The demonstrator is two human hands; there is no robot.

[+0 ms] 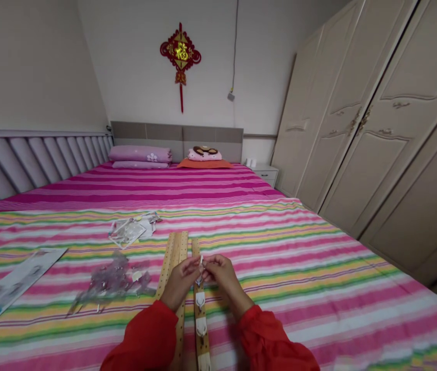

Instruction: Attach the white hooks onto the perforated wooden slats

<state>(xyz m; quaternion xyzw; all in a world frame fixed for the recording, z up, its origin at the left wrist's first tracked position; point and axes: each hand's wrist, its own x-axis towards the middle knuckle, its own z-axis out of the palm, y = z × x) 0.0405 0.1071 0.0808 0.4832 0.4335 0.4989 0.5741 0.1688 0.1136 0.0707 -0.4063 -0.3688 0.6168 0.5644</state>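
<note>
My left hand and my right hand meet over a narrow wooden strip with holes along it. Between their fingertips both pinch a small white piece, which looks like a white hook. Lower on the same strip sit several white hooks with metal parts, in a row toward me. Just left of this strip lie more perforated wooden strips, partly covered by my left hand and sleeve. My fingers hide much of the held piece.
Left of the strips is a clear plastic bag of small metal parts. Beyond it are small clear packets. A long flat package lies far left. Striped cloth covers the bed; pillows are at the headboard, a wardrobe at right.
</note>
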